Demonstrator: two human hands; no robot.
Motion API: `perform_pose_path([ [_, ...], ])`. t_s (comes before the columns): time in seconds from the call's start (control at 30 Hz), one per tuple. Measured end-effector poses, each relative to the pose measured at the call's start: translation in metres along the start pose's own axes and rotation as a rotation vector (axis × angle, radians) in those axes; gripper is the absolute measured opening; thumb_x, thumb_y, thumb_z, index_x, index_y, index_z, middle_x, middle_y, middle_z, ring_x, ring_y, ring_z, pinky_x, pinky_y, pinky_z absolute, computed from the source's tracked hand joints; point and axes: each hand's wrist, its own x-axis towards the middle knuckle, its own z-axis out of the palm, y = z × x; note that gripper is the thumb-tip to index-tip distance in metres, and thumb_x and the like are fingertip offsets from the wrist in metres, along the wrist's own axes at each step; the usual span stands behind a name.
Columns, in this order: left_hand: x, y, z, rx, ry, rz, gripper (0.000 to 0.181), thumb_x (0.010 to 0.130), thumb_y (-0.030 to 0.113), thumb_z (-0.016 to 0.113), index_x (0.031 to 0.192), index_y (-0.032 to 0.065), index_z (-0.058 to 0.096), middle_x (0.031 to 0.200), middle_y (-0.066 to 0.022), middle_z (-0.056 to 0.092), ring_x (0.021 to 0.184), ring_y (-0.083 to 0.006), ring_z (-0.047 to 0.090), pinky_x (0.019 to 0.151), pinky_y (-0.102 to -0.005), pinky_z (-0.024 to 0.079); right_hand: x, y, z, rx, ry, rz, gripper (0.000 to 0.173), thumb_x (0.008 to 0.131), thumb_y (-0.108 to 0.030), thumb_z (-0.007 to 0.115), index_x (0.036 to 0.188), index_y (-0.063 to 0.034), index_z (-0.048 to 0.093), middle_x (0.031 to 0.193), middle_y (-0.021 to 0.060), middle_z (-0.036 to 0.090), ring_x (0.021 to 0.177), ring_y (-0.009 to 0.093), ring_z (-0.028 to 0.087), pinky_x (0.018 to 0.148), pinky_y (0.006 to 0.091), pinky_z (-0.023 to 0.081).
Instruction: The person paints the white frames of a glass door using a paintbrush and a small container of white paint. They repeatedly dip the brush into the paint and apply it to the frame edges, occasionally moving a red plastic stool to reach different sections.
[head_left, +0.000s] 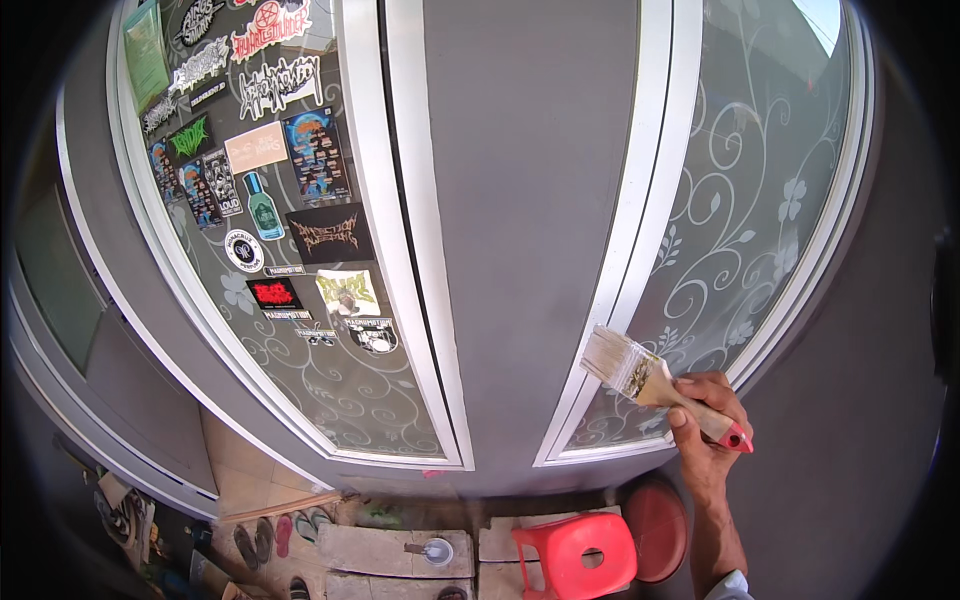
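Observation:
My right hand (709, 416) grips the wooden handle of a flat paintbrush (652, 382) with a red handle end. Its pale bristles point up and left, in front of the white window frame (651, 142) on the right; whether they touch it I cannot tell. A grey wall strip (525, 247) runs between this frame and the left window, whose glass bears many stickers (330, 231). Floral patterns cover both panes. My left hand is out of view. Far below, a small container (437, 552) with whitish contents stands on a stone slab, a brown flat thing beside it.
A red plastic stool (585, 556) stands below, next to a round reddish-brown object (656, 531) against the wall. Sandals (263, 540) lie on the tiled floor at lower left, near a doorway. Stone slabs (360, 551) form raised edges underfoot. Assorted items are piled at far left.

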Motion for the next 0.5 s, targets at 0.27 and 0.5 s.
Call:
perform_pose_path([
  [0.27, 0.051, 0.063, -0.059, -0.123, 0.006, 0.153, 0.039, 0.094, 0.035, 0.061, 0.117, 0.0037, 0.064, 0.112, -0.0210, 0.067, 0.105, -0.0355, 0.065, 0.093, -0.0452, 0.051, 0.010, -0.019, 0.001, -0.003, 0.012, 0.074, 0.025, 0.084, -0.014, 0.080, 0.102, 0.0011, 0.071, 0.093, 0.0123, 0.069, 0.082, 0.017, 0.065, 0.071, 0.0292, 0.051],
  [0.5, 0.083, 0.171, -0.187, -0.279, 0.086, 0.465, 0.033, 0.094, 0.032, 0.063, 0.112, 0.0050, 0.068, 0.112, -0.0211, 0.067, 0.104, -0.0350, 0.066, 0.092, -0.0449, 0.052, 0.041, -0.053, -0.009, 0.126, 0.090, 0.206, 0.025, 0.088, -0.014, 0.079, 0.104, 0.0028, 0.070, 0.100, 0.0110, 0.066, 0.084, 0.015, 0.065, 0.073, 0.0278, 0.052],
])
